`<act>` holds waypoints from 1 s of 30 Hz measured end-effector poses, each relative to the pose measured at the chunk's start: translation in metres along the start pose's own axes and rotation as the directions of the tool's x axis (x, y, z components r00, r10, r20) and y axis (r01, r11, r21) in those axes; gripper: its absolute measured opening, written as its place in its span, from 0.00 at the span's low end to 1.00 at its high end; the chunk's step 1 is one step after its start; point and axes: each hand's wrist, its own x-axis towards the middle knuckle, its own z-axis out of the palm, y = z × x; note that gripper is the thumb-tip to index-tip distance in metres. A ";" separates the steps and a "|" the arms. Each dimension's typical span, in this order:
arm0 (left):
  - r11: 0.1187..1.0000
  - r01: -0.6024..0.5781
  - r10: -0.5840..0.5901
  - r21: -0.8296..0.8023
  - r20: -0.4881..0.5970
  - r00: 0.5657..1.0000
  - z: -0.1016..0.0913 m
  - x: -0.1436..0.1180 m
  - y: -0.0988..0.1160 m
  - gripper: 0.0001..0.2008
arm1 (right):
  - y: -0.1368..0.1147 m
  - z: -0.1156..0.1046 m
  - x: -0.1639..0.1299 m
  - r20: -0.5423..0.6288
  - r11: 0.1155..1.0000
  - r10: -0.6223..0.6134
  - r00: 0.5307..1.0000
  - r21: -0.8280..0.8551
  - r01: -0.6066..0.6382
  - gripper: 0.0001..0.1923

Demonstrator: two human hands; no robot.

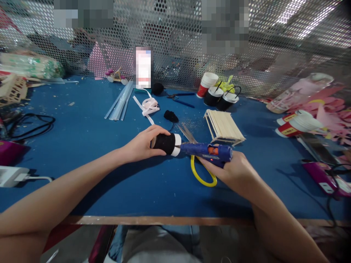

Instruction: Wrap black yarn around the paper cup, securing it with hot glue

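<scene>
My left hand (142,144) grips a paper cup wrapped in black material (166,143), lying on its side with its white rim pointing right. My right hand (231,170) holds a blue hot glue gun (207,150), and the gun's nozzle touches the cup's white rim. Scissors with yellow handles (201,173) lie on the blue table (109,182) just under the glue gun, blades pointing back toward the left.
A small stick-built frame (223,128) stands behind the gun. Black and red paper cups (216,95) sit at the back, clear glue sticks (120,102) and white ribbon (149,106) back left. Power strips (326,179) and cables lie at both sides. Perforated metal screen behind.
</scene>
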 end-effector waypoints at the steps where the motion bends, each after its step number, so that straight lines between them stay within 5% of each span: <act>1: 1.000 0.010 -0.010 0.002 0.001 1.000 0.000 0.000 0.000 0.23 | -0.001 -0.001 0.000 0.000 1.000 -0.002 1.000 0.001 0.002 0.09; 13: 0.991 0.134 -0.135 -0.011 -0.019 0.991 0.001 0.000 0.001 0.23 | -0.002 0.003 -0.004 0.022 0.994 -0.099 0.995 -0.054 0.100 0.09; 20: 0.991 0.130 -0.132 -0.042 -0.031 0.991 0.003 0.000 -0.001 0.23 | -0.005 0.000 0.000 0.044 0.998 0.053 0.998 0.036 -0.055 0.09; 24: 0.995 0.080 -0.082 -0.063 -0.037 0.996 0.002 -0.002 0.000 0.23 | -0.003 -0.009 0.010 0.002 0.942 0.278 0.961 0.197 -0.272 0.15; 28: 0.994 0.089 -0.091 -0.062 -0.039 0.995 0.001 -0.002 0.002 0.24 | 0.011 -0.021 0.021 -0.135 0.929 0.230 0.964 0.326 -0.176 0.17; 30: 0.995 0.085 -0.087 -0.058 -0.038 0.995 0.000 -0.002 0.003 0.24 | 0.021 -0.027 0.029 -0.245 0.955 0.219 0.944 0.252 -0.156 0.16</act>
